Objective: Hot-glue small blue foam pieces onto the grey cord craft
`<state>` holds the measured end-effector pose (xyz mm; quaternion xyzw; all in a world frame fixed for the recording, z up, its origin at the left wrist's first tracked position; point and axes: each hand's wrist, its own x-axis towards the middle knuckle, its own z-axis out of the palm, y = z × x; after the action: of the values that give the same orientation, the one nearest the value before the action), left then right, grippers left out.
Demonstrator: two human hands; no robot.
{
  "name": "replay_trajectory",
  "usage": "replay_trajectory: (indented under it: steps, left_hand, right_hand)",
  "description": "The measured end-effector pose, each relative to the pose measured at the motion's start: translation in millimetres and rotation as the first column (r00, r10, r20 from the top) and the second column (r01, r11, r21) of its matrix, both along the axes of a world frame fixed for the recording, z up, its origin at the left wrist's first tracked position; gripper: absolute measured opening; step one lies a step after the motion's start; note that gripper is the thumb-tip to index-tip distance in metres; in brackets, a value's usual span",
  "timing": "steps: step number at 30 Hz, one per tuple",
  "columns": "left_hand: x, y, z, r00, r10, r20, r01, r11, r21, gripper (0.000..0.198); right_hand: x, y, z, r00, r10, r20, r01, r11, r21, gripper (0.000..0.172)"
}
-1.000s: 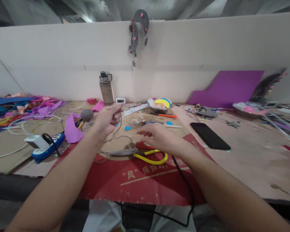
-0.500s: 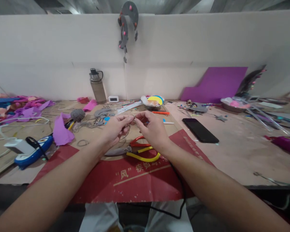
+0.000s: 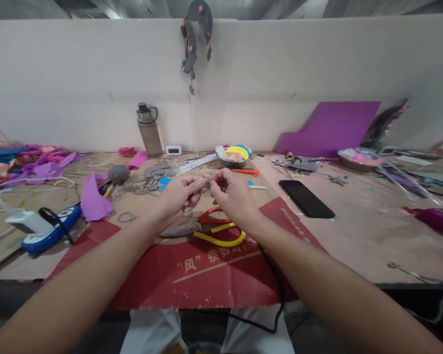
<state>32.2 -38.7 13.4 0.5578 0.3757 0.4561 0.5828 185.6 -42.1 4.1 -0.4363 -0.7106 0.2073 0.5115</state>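
Metal scissors with red and yellow handles lie flat; just beyond them the left hand and right hand pinch a tiny item, too indistinct to name

A second earlier the left hand had been raised with the thread pinched in it, well apart from the right hand, which had hovered with spread fingers over the scissors. By now the left hand had come down and the right had moved in, so that their fingertips met around the thread; in the last half second that meeting point shifted slightly rightward. The scissors' red handle had come out from under the right hand, and grey cut pieces had appeared beyond the left. A thread loop, earlier near the blades, lay further left on the brown cardboard. The view had also swung right and tipped down, bringing in a purple bundle.
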Motion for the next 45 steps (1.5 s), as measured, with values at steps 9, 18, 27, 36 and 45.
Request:
replay_trajectory:
  steps: [9, 18, 27, 36, 45]
  left_hand:
    - [-4, 4, 4.0, 0.990, 0.024, 0.141, -0.012, 0.996, -0.087, 0.025]
    - [-15, 15, 8.7, 0.953, 0.179, 0.244, -0.154, 0.981, -0.120, 0.019]
    - [-20, 20, 4.8, 0.951, 0.209, 0.230, -0.191, 0.977, -0.096, 0.024]
    - [-20, 20, 2.9, 0.945, 0.181, 0.274, -0.161, 0.982, -0.096, 0.027]
    - [-27, 17, 16.1, 0.926, 0.168, 0.339, -0.144, 0.985, -0.094, 0.025]
  right_hand:
    - [6, 4, 5.7, 0.976, 0.028, -0.218, -0.066, 0.983, -0.170, 0.005]
    - [6, 9, -0.8, 0.947, 0.307, 0.097, -0.297, 0.949, -0.104, 0.039]
    - [4, 21, -7.6, 0.994, 0.096, 0.053, -0.091, 0.992, -0.087, 0.018]
    - [12, -6, 4.5, 0.919, 0.182, 0.350, -0.167, 0.983, -0.071, 0.013]
    - [25, -44, -27.8, 0.576, 0.284, 0.767, -0.331, 0.938, -0.099, 0.043]
